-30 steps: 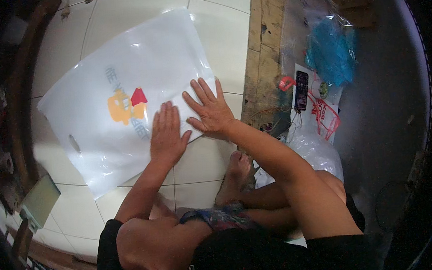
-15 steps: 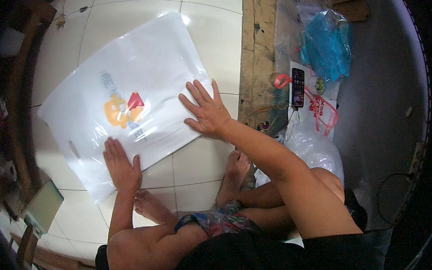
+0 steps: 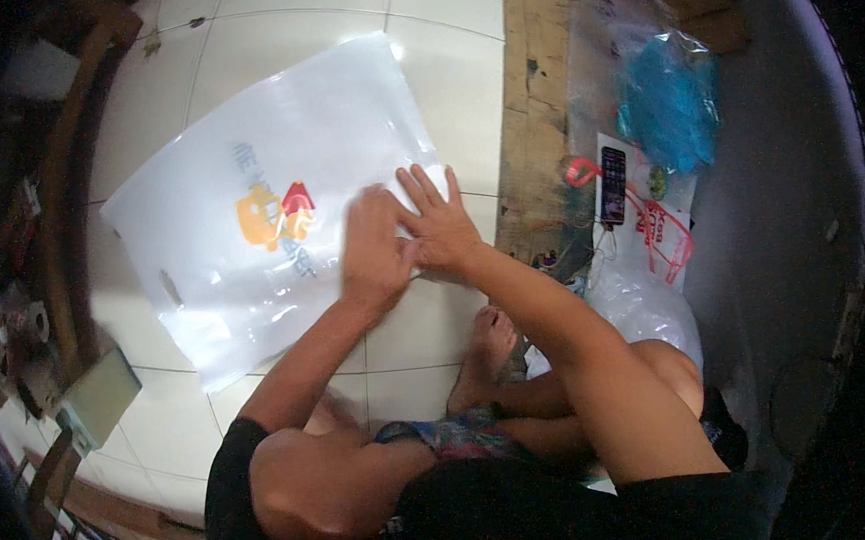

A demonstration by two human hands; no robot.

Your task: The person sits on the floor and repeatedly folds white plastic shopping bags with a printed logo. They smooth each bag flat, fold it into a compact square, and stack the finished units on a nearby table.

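A large white plastic bag [image 3: 321, 107] lies flat and tilted on the tiled floor, with an orange and red print at its middle and a small handle slot near its left edge. My right hand [image 3: 443, 224] rests on the bag's right end, palm down with fingers spread. Right beside it is my left hand [image 3: 375, 244], over the same end of the bag. Motion smears its fingers, and its right side meets or overlaps the right hand.
A wooden plank [image 3: 532, 92] runs along the right. Beyond it are a phone [image 3: 614, 185], a blue plastic bundle [image 3: 670, 103], red string [image 3: 580, 170] and clear plastic wrap [image 3: 641, 306]. A pale green box [image 3: 100, 399] stands at the lower left. My bare foot [image 3: 485, 352] is near the bag.
My left hand has slid rightward across the bag, from its lower left part to beside my right hand. The right hand stays at the right end. The whole view has shifted slightly.
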